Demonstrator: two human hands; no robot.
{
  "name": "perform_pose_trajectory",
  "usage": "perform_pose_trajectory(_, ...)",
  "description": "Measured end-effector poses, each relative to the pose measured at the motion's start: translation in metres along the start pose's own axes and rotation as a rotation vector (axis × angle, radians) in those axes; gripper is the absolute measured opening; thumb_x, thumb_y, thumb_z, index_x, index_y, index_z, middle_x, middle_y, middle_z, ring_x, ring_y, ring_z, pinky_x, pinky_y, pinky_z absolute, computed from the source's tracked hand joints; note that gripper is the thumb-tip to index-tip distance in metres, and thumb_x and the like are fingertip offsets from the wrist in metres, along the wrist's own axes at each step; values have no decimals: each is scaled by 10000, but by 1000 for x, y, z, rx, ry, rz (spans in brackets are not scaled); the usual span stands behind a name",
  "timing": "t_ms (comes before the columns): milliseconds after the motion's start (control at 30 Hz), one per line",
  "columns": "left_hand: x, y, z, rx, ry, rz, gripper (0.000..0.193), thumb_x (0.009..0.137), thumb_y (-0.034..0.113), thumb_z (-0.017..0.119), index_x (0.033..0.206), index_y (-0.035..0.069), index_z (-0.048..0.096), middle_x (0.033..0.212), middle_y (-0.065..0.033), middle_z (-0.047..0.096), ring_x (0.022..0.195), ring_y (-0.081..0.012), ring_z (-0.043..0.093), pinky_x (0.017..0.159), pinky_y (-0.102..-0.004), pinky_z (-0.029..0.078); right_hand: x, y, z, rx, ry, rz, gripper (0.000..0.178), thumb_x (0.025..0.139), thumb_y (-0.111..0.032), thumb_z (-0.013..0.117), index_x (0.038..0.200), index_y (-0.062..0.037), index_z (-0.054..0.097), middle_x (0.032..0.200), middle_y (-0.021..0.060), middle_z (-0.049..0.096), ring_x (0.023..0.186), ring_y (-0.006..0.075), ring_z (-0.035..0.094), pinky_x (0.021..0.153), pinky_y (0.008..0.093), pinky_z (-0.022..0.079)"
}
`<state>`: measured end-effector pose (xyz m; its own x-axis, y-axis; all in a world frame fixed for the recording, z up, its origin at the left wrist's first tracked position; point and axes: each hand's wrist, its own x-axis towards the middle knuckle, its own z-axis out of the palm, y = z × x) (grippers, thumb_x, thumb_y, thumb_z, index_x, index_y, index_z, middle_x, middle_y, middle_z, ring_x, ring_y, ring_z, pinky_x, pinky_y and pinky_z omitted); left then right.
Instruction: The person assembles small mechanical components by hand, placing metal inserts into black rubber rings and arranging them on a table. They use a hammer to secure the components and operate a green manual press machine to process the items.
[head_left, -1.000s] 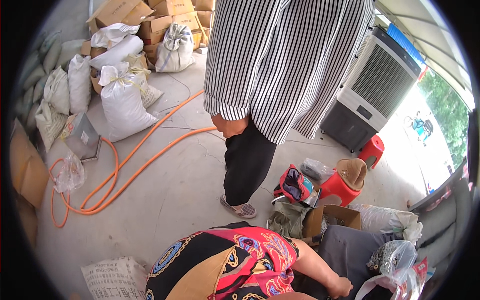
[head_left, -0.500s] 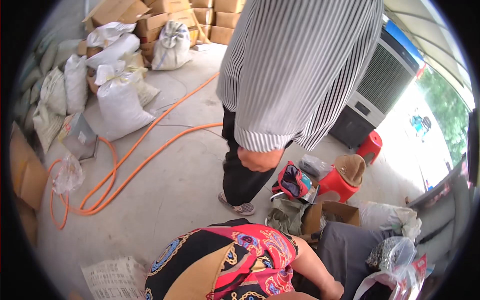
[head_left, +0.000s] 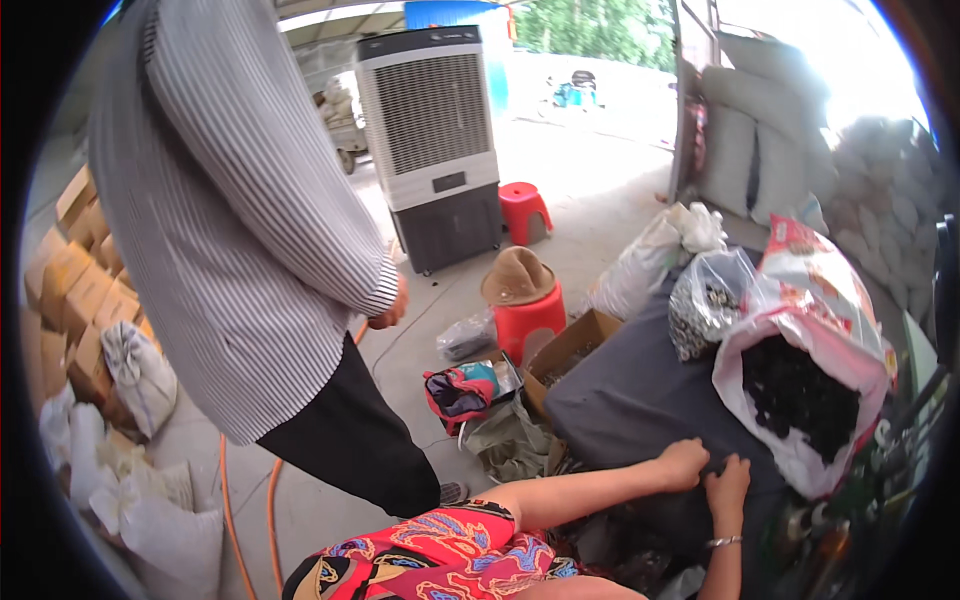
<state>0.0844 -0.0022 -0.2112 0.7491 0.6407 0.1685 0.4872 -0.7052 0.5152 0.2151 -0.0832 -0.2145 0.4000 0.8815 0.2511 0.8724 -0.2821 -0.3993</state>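
My left hand [head_left: 684, 466] is closed above a surface covered in dark grey cloth [head_left: 630, 395], its fingers curled in. Close beside it, my right hand [head_left: 728, 482] is pinched, with a bracelet on the wrist. A tiny dark bit shows between the two hands, too small to name. Just beyond them, an open white and red sack [head_left: 745, 375] holds a heap of small black pieces [head_left: 795, 395]. Next to that sack sits a clear plastic bag [head_left: 705, 300] of small metallic-looking parts.
A person in a striped shirt [head_left: 250, 200] stands at the left. An open cardboard box [head_left: 570, 355], a red stool [head_left: 528, 325] bearing a brown hat [head_left: 518, 277], and a red bag [head_left: 460, 390] lie beyond the cloth. An air cooler [head_left: 430, 140] stands farther back; orange hose [head_left: 272, 520] crosses the floor.
My view has swung right, toward the cloth-covered surface and sacks. Both my hands now show close together; earlier only my left arm was seen. The standing person now appears farther left.
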Motion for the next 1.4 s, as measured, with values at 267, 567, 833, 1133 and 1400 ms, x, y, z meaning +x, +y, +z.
perform_pose_trajectory(267,-8,-14,0,-315,319,80,280,686,141,694,928,12,640,879,-179,622,825,-347,623,732,-401,506,-5,2,-2,442,180,-22,223,744,-28,642,941,-18,538,910,148,573,767,327,593,701,399,501)
perform_pose_trajectory(567,-17,59,-45,-625,533,369,276,688,55,678,958,24,629,929,-145,600,838,-305,622,709,-367,520,-35,-85,-25,2213,93,504,313,971,-350,431,1032,-87,589,1014,23,612,988,167,600,863,312,487)
perform_pose_trajectory(833,-32,66,-52,-432,551,545,251,730,182,657,946,57,633,1016,-99,597,996,-298,544,937,-451,358,-40,-75,-39,2249,-23,111,341,968,-330,414,1086,-64,592,1052,45,612,1035,193,587,905,328,472)
perform_pose_trajectory(1133,-38,84,-50,-10,609,477,690,938,560,353,1343,11,454,1392,-179,453,1259,-371,419,1038,-516,282,-60,-75,-52,2201,109,87,328,959,-309,425,1090,-58,591,1055,52,612,1030,196,588,899,331,474)
perform_pose_trajectory(1400,-40,110,-42,-282,555,589,678,928,500,408,1370,-15,410,1456,-255,328,1272,-427,387,1030,-518,311,-73,-64,-76,2093,268,69,318,951,-291,435,1094,-53,590,1058,58,612,1026,199,588,894,333,476)
